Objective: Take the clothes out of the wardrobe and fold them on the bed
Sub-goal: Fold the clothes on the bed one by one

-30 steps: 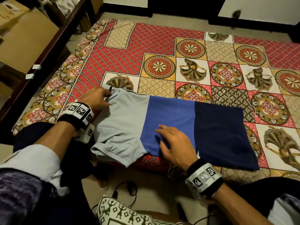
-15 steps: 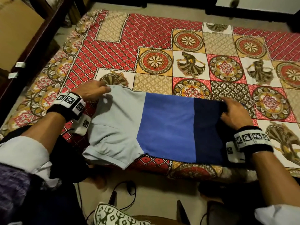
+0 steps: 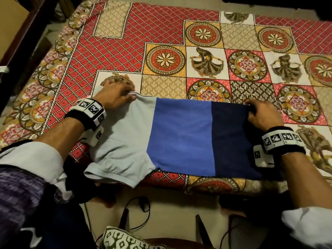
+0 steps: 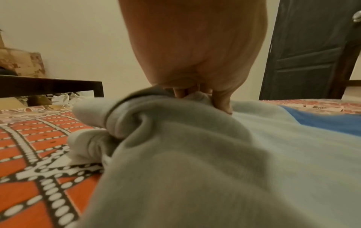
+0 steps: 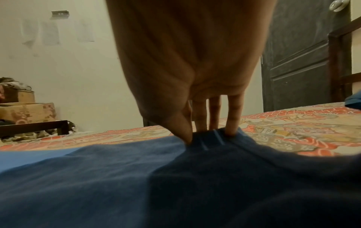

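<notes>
plainly, left hand (image 3: 115,95) and right hand (image 3: 262,115) each pinch the unlabelled shirt (image 3: 179,137).

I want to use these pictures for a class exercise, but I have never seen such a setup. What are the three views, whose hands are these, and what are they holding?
No machine here: a person wears three cameras. One sits on the head and looks down at the bed. One sits on each wrist and looks along the hand from close by. On the patterned bedspread lies a shirt in three bands: pale grey, blue and navy. The left hand grips the bunched grey end at the far edge; its wrist view shows the fingers in the cloth. The right hand pinches the navy end; its wrist view shows thumb and fingers on a fold.
</notes>
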{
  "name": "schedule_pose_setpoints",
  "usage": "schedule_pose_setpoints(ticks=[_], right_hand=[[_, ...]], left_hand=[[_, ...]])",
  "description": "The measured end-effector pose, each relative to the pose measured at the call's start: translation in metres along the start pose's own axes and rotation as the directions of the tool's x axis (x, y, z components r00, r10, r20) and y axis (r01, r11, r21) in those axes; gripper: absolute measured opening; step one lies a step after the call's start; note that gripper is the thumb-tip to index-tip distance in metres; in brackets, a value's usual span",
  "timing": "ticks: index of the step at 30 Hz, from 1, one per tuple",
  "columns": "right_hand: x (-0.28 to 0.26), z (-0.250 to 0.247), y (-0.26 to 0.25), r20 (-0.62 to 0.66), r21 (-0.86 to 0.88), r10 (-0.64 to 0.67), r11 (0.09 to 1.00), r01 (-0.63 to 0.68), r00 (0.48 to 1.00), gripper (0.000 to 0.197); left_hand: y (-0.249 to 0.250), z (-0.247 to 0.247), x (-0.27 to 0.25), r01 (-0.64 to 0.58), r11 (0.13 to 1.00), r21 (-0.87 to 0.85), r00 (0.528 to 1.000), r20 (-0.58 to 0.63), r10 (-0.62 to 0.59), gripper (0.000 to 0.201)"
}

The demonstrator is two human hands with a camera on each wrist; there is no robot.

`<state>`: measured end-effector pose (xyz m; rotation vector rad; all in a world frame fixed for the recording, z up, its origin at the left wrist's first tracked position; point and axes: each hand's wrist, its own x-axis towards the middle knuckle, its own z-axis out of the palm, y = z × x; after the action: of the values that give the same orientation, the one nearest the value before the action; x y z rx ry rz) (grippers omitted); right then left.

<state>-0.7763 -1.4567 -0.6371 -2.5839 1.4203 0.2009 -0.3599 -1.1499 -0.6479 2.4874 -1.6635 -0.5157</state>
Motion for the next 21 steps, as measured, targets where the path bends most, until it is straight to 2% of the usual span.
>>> schedule_pose_setpoints(ticks=[2, 6, 11, 15, 18, 21], right_hand=[[0.005, -0.005, 0.006, -0.023, -0.033, -0.009, 0.999, 0.008, 1.000, 0.041], [0.016, -0.015, 0.020, 0.035, -0.075, -0.058, 0.995, 0.060, 0.998, 0.029], [0.028, -0.024, 0.038, 0.042, 0.010, 0.025, 1.000, -0.025, 0.999, 0.021], [0.041, -0.027, 0.043, -0.011, 0.039, 0.077, 0.996, -0.076, 0.997, 0.020], [0.045, -0.021, 0.040, -0.005, 0.017, 0.047, 0.999, -0.047, 0.999, 0.020], [0.043, -0.012, 0.036, -0.006, 0.009, 0.049, 0.999, -0.049, 0.999, 0.019]], left_hand=[[-0.001, -0.004, 0.002, -0.004, 0.997, -0.071, 1.000, -0.003, 0.004, 0.054], [-0.004, -0.011, 0.002, 0.039, 0.986, -0.162, 0.999, 0.033, -0.034, 0.052], [-0.002, -0.019, 0.011, 0.205, 0.941, -0.268, 0.973, -0.044, -0.225, 0.034], [-0.006, -0.018, 0.018, 0.245, 0.946, -0.213, 0.959, -0.093, -0.269, 0.034], [-0.007, -0.012, 0.023, 0.232, 0.966, -0.112, 0.968, -0.067, -0.240, 0.033], [-0.017, -0.013, 0.020, 0.301, 0.909, -0.289, 0.951, 0.021, -0.308, 0.041]])
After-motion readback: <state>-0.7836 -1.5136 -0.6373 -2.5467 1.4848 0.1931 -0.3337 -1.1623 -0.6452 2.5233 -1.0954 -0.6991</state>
